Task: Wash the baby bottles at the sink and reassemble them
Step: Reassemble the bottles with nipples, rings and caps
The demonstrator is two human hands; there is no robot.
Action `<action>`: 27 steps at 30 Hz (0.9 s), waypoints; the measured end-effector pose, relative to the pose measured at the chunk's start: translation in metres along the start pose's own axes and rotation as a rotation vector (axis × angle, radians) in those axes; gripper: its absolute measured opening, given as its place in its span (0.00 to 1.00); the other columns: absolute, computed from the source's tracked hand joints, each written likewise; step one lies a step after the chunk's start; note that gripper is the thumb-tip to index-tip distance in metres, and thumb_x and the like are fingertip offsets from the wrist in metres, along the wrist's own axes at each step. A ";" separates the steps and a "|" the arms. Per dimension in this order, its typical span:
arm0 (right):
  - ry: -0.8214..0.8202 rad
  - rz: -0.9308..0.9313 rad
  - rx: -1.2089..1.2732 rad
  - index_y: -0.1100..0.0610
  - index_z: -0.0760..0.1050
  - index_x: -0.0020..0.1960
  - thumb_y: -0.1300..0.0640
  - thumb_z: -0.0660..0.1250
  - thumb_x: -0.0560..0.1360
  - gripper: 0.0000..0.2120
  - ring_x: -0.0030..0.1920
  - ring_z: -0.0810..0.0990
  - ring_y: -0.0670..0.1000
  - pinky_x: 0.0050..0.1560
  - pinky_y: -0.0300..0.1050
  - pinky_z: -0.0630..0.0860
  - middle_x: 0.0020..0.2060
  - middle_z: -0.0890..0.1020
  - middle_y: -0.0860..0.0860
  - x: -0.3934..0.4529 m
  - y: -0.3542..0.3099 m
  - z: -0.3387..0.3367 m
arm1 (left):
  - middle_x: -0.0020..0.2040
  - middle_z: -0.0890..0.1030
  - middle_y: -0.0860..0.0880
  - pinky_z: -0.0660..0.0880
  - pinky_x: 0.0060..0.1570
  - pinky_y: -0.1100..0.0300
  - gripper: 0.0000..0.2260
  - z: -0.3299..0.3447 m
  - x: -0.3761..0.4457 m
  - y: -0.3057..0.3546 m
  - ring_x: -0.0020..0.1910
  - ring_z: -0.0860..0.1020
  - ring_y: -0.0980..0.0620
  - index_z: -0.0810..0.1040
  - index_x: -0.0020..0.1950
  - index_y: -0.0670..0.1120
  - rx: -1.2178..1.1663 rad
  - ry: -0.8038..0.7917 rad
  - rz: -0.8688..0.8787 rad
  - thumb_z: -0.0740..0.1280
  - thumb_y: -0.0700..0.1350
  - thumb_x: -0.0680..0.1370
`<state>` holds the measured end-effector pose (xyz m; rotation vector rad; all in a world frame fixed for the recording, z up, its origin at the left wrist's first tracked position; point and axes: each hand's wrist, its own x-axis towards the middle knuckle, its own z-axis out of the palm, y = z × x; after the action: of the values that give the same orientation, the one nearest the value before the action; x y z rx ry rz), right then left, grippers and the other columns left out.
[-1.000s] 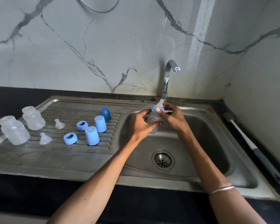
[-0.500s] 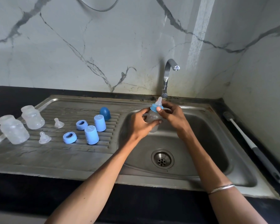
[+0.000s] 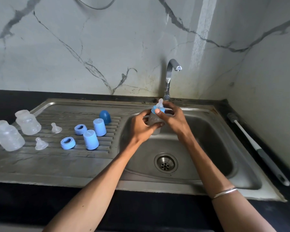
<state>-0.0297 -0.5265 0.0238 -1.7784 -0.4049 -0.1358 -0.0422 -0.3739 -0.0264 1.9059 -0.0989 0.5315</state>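
While both hands stay over the basin, little has shifted:
Drainboard: two bottles (image 3: 7,135), nipples, rings, caps wait unassembled.
Left hand (image 3: 141,127): grips third bottle (image 3: 155,122).
Right hand (image 3: 172,118): keeps pinching its blue ring (image 3: 157,109), probably tightening.

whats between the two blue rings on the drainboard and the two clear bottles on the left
Two clear silicone nipples, one farther back, one nearer, lie on the drainboard between the rings and bottles, in the head view.
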 end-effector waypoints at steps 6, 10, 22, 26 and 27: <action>-0.081 -0.033 0.168 0.55 0.76 0.66 0.59 0.73 0.74 0.20 0.58 0.81 0.49 0.58 0.41 0.77 0.55 0.84 0.52 0.003 0.001 -0.013 | 0.50 0.85 0.59 0.82 0.50 0.51 0.29 0.003 0.004 -0.012 0.48 0.84 0.58 0.78 0.58 0.66 0.048 -0.016 0.042 0.78 0.70 0.60; 0.037 -0.012 0.067 0.56 0.76 0.63 0.54 0.76 0.72 0.22 0.49 0.80 0.43 0.45 0.32 0.75 0.50 0.82 0.47 0.000 -0.002 -0.002 | 0.49 0.85 0.61 0.82 0.50 0.53 0.27 0.003 0.003 -0.012 0.47 0.84 0.61 0.77 0.56 0.69 0.072 -0.019 0.041 0.78 0.69 0.60; -0.107 -0.057 0.095 0.54 0.76 0.66 0.60 0.73 0.74 0.21 0.58 0.81 0.48 0.56 0.39 0.76 0.58 0.82 0.50 0.000 0.001 -0.008 | 0.50 0.86 0.55 0.82 0.50 0.47 0.27 0.000 0.002 -0.007 0.48 0.85 0.55 0.79 0.60 0.59 -0.012 -0.068 0.056 0.80 0.60 0.64; -0.030 -0.058 0.095 0.56 0.76 0.65 0.60 0.74 0.73 0.21 0.56 0.82 0.49 0.53 0.40 0.79 0.55 0.83 0.52 0.000 0.001 0.001 | 0.49 0.85 0.58 0.82 0.48 0.49 0.25 0.002 -0.001 -0.006 0.48 0.84 0.57 0.78 0.56 0.65 0.023 0.012 0.048 0.80 0.64 0.62; -0.010 -0.055 0.105 0.56 0.75 0.64 0.59 0.75 0.72 0.22 0.55 0.82 0.50 0.53 0.41 0.79 0.55 0.83 0.52 0.000 0.001 0.003 | 0.49 0.85 0.59 0.82 0.48 0.50 0.25 0.003 -0.002 -0.005 0.47 0.84 0.58 0.78 0.56 0.65 0.040 0.034 0.045 0.80 0.64 0.62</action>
<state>-0.0298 -0.5238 0.0222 -1.6662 -0.4606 -0.1424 -0.0417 -0.3752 -0.0324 1.9363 -0.1101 0.5996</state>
